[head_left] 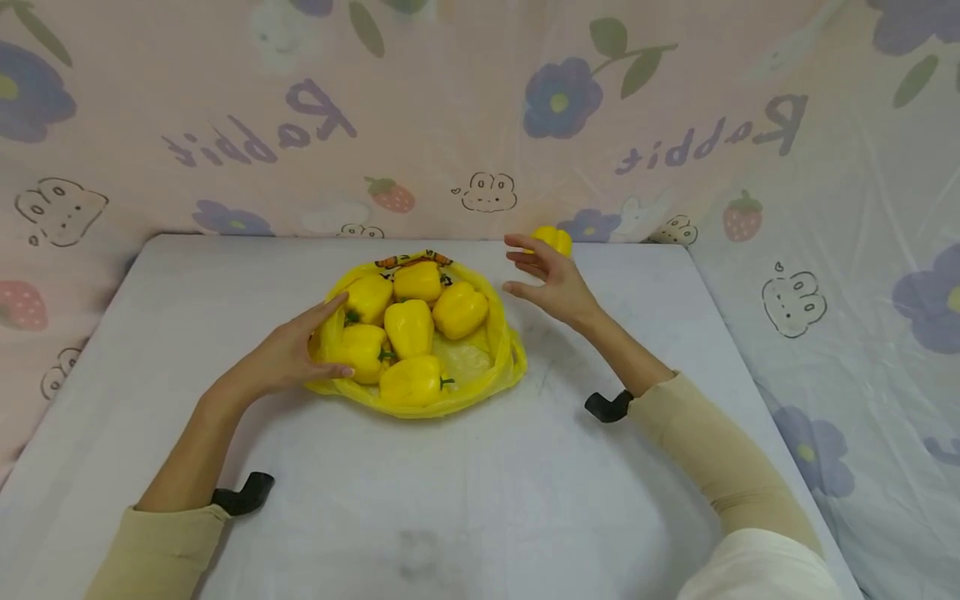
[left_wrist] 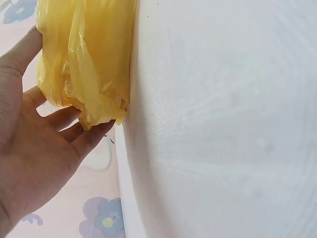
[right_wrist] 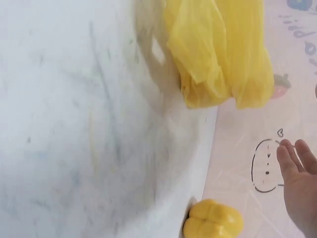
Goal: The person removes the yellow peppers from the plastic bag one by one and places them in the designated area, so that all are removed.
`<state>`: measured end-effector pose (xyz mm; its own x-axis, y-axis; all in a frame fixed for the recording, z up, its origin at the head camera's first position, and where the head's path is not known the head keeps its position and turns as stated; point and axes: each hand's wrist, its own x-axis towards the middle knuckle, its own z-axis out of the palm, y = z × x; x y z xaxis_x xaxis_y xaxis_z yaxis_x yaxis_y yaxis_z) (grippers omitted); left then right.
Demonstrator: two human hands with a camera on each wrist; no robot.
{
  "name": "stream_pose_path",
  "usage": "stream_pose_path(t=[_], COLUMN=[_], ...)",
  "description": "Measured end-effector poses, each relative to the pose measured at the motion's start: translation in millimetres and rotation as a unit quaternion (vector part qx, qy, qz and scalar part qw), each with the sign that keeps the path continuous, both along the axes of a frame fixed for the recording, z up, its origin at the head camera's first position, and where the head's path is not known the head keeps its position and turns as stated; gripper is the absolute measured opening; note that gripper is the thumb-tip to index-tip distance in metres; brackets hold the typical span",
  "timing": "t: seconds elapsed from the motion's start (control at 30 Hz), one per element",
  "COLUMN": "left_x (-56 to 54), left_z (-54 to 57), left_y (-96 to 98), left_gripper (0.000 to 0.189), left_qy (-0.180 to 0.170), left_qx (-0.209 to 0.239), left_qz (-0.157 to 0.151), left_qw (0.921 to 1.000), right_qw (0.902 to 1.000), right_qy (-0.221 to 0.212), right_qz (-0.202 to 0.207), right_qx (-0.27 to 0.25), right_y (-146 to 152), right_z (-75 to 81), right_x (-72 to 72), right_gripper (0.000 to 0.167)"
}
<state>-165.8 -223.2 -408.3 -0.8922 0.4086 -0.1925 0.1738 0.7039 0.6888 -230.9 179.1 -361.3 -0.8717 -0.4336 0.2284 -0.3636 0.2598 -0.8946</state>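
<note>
Several yellow bell peppers point(head_left: 408, 327) with green stems lie inside a yellow plastic bag point(head_left: 431, 411), whose mouth is spread wide with its rim rolled down. My left hand point(head_left: 288, 350) holds the bag's left side, thumb and fingers spaced along the rim. In the left wrist view, its fingertips bend against the outside of the bag point(left_wrist: 94, 59). My right hand point(head_left: 558, 287) is raised right of the bag, fingers apart and holding nothing. Beyond it, partly hidden, a single yellow bell pepper point(head_left: 555, 239) sits at the table's far edge; the right wrist view shows this pepper point(right_wrist: 213, 219) apart from the hand.
A white-covered table point(head_left: 420, 500) carries the bag. Behind it hangs a pink curtain point(head_left: 450, 108) printed with rabbits, flowers and strawberries, which meets the far edge. Black curved pieces point(head_left: 247, 493) sit at both wrists beside the beige sleeves.
</note>
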Motion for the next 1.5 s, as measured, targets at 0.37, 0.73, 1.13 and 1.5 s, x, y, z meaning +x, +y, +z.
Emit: stream_pose_path(t=[0.37, 0.73, 1.13, 1.5], left_x=[-1.4, -2.5, -1.6, -0.6], left_z=[1.2, -4.1, -1.1, -3.5], left_y=[-0.9, -0.5, -0.2, -0.7], left_gripper=[0.113, 0.113, 0.112, 0.110], left_qy=[0.007, 0.000, 0.001, -0.002], left_qx=[-0.003, -0.003, -0.004, 0.001], left_qz=[-0.001, 0.000, -0.001, -0.001], left_qw=[1.0000, 1.0000, 1.0000, 1.0000], right_qw=[0.9990, 0.9975, 0.9918, 0.9740], right_qy=[-0.007, -0.009, 0.050, 0.036], right_qz=[0.041, 0.070, -0.040, -0.097], right_qx=[-0.013, -0.004, 0.110, 0.202], right_y=[-18.1, -24.3, -43.3, -60.7], right_z=[-3.1, -30.7, -37.9, -45.3], right_x=[10.0, 5.2, 16.6, 25.6], right_gripper=[0.059, 0.057, 0.050, 0.062])
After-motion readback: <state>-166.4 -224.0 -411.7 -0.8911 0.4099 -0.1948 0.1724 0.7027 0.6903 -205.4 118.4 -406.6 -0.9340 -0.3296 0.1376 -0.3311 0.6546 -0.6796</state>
